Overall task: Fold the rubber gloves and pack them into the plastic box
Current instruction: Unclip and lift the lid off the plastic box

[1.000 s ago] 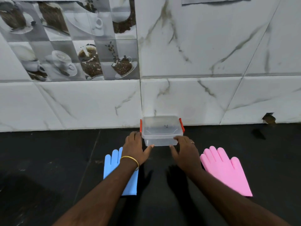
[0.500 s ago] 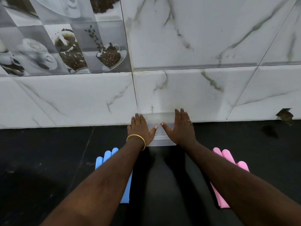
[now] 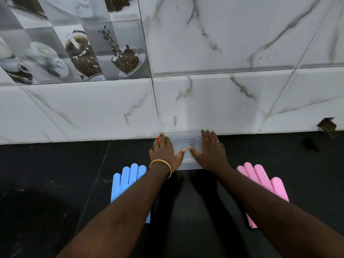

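just below the middle of the frame, a clear plastic box [image 3: 187, 146] is seen on the black counter [image 3: 55, 183], pushed up against the foot of the white marble-look wall tiles [image 3: 223, 99]. its lid is on, and a small dark scribble shows on top. a red clip [image 3: 159, 140] is partly seen at the box's left edge, under the fingers of the left hand [image 3: 163, 151].

both hands are laid flat on the lid. the left hand is spread, fingers straight and pointing toward the wall, thumb stretched toward the centre of the lid. a gold bangle [image 3: 161, 165] is worn on that wrist. the right hand [image 3: 212, 151] is likewise spread over the right part of the lid, fingers straight, thumb angled inward so that the two thumb tips nearly meet. a ring [image 3: 217, 141] is worn on one finger. nothing is gripped by either hand; the lid is only pressed or touched.

a blue glove [image 3: 128, 181] is laid flat at lower left of the box, fingers toward the wall, partly covered by the left forearm. a pink glove [image 3: 260, 181] is laid flat at lower right, partly covered by the right forearm. both gloves are unfolded and outside the box.

at upper left, tiles printed with coffee cups [image 3: 83, 53] are seen.
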### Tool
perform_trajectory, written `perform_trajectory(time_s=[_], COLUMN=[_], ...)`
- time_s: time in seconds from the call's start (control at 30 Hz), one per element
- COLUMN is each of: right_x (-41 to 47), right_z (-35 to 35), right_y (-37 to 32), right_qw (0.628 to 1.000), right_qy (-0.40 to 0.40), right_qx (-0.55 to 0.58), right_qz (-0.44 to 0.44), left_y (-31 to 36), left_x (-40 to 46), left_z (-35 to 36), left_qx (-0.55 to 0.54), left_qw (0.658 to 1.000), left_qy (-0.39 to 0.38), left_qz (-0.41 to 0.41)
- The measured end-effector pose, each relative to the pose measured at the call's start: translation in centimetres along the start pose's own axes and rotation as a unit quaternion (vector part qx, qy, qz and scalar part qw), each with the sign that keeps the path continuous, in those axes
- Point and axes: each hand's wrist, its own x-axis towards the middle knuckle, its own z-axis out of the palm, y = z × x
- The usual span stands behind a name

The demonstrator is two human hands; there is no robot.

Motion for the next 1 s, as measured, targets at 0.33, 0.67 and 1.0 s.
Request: perform_trajectory(time_s=[0.33, 0.67, 1.0], right_x=[-7.1, -12.3, -15.7], right_z=[-1.3, -2.0, -2.5], right_y=[0.0, -0.3, -1.2], right_qw=[0.999, 0.998, 0.998], right_qy=[0.006, -0.005, -0.018], right_qx=[-0.031, -0.056, -0.059], right_qz=[-0.011, -0.031, -0.015], left_y=[0.5, 0.1, -0.5], left_x=[-7.0, -12.5, -15.3], left_z=[0.9, 2.1, 2.3], left_qx=[0.0, -0.001, 0.003], left_qw=[1.0, 0.999, 1.0], left_qy=[0.005, 0.027, 0.03], left_qz=[-0.007, -0.026, -0.007])
